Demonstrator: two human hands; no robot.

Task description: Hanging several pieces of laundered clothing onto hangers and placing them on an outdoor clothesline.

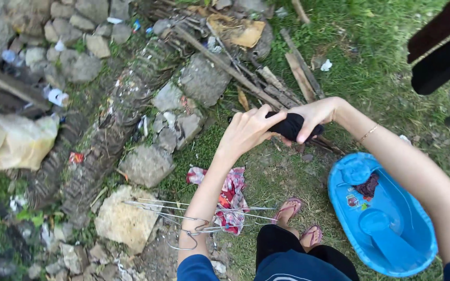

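Black cloth (291, 126), small and wadded, sits mid-frame, held between both hands above the ground, slightly right of centre and far of the person's feet.

Surface: outdoor ground, grass (381, 57) on the right and far right, patchy and worn near the feet. Left half is rough stones (147, 165) and rubble, with a pale flat slab (126, 218) near left. A bundle of weathered sticks (266, 78) lies far centre, running diagonally toward the hands. A yellowish plastic sheet or bag (11, 140) lies at the left edge. Small litter scraps are scattered among the stones.

Near right: blue plastic tub (381, 218), oval, on the grass just right of the feet, with a dark reddish item inside at its far end. A red-and-white patterned cloth (230, 195) lies on the ground near centre, left of the feet. Feet in pink sandals (290, 208) are visible at the bottom.

Left hand (246, 132): forearm raised from bottom centre, wrist bent, fingers curled closed on the left end of the black cloth. Several wire hangers (194, 218) hang on this forearm near the elbow, pointing left.

Right hand (316, 115): arm enters from the right edge, thin bracelet at the wrist, palm down, fingers and thumb pinched shut over the right part of the cloth. Hands nearly touch each other.

Dark blurred shapes occupy the top right corner; cannot tell what they are.
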